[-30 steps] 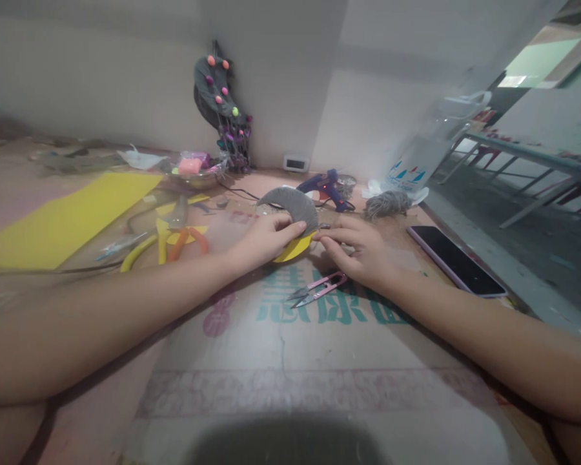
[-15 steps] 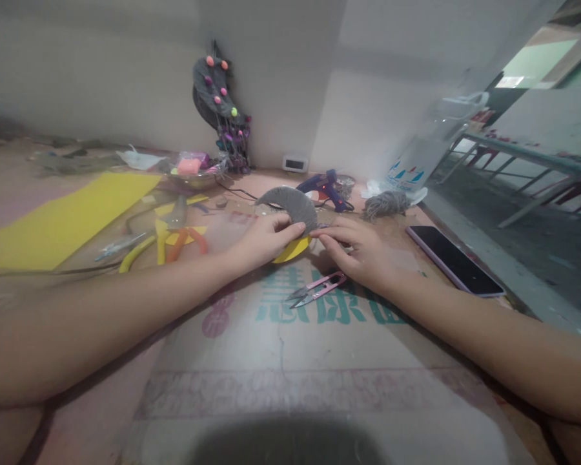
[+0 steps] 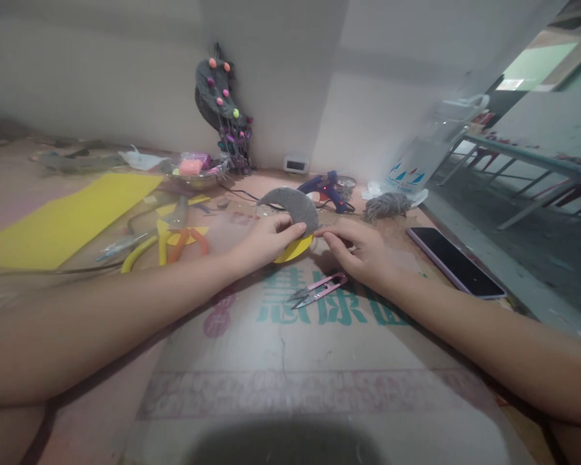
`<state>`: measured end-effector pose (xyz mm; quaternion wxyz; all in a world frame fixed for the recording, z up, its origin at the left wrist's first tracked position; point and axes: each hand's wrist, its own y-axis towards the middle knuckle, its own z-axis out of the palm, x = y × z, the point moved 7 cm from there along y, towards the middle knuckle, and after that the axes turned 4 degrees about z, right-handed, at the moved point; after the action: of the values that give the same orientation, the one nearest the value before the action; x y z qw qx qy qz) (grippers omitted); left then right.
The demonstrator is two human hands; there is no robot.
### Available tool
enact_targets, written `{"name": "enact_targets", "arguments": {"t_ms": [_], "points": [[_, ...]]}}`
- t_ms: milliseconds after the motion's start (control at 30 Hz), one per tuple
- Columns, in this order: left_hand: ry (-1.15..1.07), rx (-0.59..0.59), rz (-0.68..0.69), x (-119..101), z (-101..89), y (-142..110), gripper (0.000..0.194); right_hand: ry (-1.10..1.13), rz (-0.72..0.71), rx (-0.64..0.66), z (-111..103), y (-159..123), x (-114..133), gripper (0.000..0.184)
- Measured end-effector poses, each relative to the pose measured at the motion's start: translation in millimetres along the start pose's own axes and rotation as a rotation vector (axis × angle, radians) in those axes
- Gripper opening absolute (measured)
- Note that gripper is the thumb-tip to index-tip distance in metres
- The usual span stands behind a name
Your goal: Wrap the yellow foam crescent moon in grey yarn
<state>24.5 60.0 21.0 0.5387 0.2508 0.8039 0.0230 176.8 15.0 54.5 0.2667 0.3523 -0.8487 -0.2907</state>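
The gray yarn-wrapped crescent (image 3: 297, 205), its lower part bare yellow, is near the middle of the work surface, above the printed lettering. The left hand (image 3: 266, 237) grips it, thumb on top; the right hand (image 3: 363, 250) is half curled, index fingertip at its right edge, and whether it pinches yarn I cannot tell. Nearer the wearer than the crescent lie pink-handled thread snips (image 3: 319, 290); behind it is a blue glue gun (image 3: 333, 194), with a small round container (image 3: 345, 183), contents unclear, just beyond. Left of and behind the crescent, a bowl (image 3: 198, 181) holds pink-orange and purple items; far right stands a translucent bottle (image 3: 423, 152), its fill unclear. Both forearms reach in from the sides toward the crescent, the left palm down, the right wrist low beside it.
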Motion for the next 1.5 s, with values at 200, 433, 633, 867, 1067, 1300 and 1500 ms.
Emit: {"name": "enact_targets", "arguments": {"t_ms": [200,433,633,867,1067,1300,1500], "points": [[0.018,0.005,0.025,0,0.5,0,0.037,0.012,0.025,0.005,1,0,-2,0.023],[0.047,0.001,0.032,-1,-0.7,1,0.036,0.008,0.079,0.021,2,1,-5,0.023],[-0.024,-0.065,-0.098,5,-4.8,-1,0.038,-0.004,-0.043,0.028,4,-1,2,0.025],[-0.024,-0.069,-0.111,6,-5.5,-1,0.041,-0.018,-0.049,0.021,2,-3,6,0.019],[-0.038,-0.030,-0.078,4,-1.9,-2,0.039,0.061,0.190,-0.078,-3,0,-13,0.012],[-0.065,0.026,-0.023,1,3.0,-1,0.033,0.177,0.268,-0.002,5,0,-21,0.015],[-0.038,0.026,-0.012,-3,1.8,-1,0.036,0.194,0.267,-0.008,7,-2,-23,0.011]]}}
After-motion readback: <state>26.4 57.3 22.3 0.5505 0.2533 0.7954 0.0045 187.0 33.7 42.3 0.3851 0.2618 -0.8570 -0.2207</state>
